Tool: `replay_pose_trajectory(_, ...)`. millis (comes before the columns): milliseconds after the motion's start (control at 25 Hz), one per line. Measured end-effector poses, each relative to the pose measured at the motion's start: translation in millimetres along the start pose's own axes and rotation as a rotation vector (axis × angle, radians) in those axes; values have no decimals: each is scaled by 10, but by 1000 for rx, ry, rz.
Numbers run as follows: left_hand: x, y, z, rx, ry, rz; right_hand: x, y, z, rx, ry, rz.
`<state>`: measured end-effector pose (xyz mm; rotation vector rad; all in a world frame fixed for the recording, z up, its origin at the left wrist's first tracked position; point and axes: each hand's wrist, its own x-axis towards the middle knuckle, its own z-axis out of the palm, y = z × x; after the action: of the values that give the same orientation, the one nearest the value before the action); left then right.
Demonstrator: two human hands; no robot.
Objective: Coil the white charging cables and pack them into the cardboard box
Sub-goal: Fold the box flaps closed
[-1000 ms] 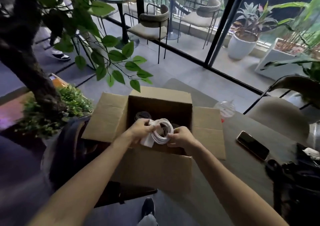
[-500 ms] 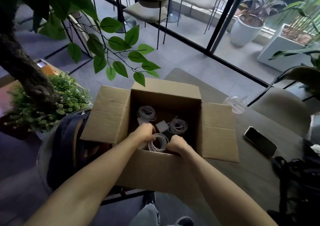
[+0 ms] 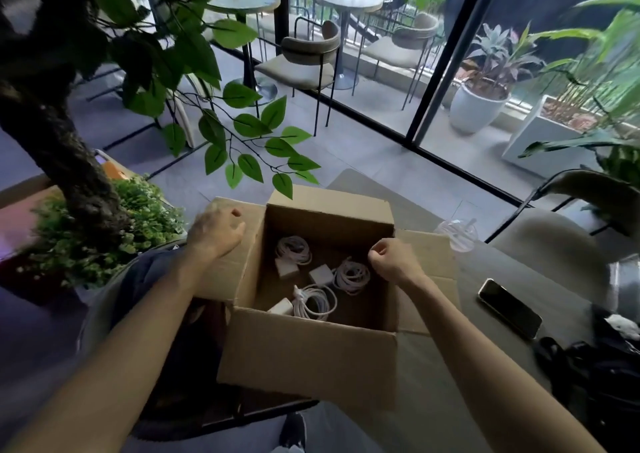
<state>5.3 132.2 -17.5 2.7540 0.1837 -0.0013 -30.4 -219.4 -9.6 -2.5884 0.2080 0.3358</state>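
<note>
On the bench point(image 3: 433, 400), head view: cardboard box point(image 3: 304, 359) stands open, all flaps out. Three coiled white cables lie on its floor, each with a white plug block beside it: far coil point(image 3: 293, 250), right coil point(image 3: 350, 275), near coil point(image 3: 314, 303). Coils sit apart from one another, none spilling over the walls.

Left hand point(image 3: 215, 232) rests on the left flap point(image 3: 225, 272), fingers loosely curled, holding nothing. Right hand point(image 3: 393, 257) hovers at the right rim over the right flap point(image 3: 429, 248), fingers curled into a loose fist; nothing visible inside it.

Phone point(image 3: 509, 307) and a clear plastic cup point(image 3: 456, 235) lie to the right on the bench; dark bag point(image 3: 595, 366) at the right edge. No loose white cable in view outside the box.

Judgement: packing step looks finished for these three. Next move likely either fetching another cable, if any remain out of frame, or folding the flaps shut, side flaps first, keeping the coils flat.
</note>
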Motion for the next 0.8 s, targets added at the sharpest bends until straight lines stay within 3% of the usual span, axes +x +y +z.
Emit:
replay_pose_trajectory(80,-19,-193,-8,74,-118,-112,-45,147,-167,-134,183,24)
replay_pose_trajectory(160,-35,-331,15,-40,-161,-192,-97,362,-262,-202,289,195)
replay_pose_trajectory(240,-25,-431,5,-176,-111,-264,-190,584,-306,-100,215,436)
replay_pose_trajectory(320,2,-454,-87,-267,-112,-309,-248,723,-336,66,155,500)
replay_pose_trajectory(520,17,-187,-525,-605,-89,-218,-253,433,-621,66,361,272)
replay_pose_trajectory(640,-188,179,-528,-754,-344,-89,-162,75,-600,131,294,81)
replay_pose_trajectory(720,-344,345,-346,-553,-529,2,-65,-87,-440,169,152,-6)
replay_pose_trajectory(800,-453,371,-124,-216,-578,72,40,-140,-194,77,18,-60)
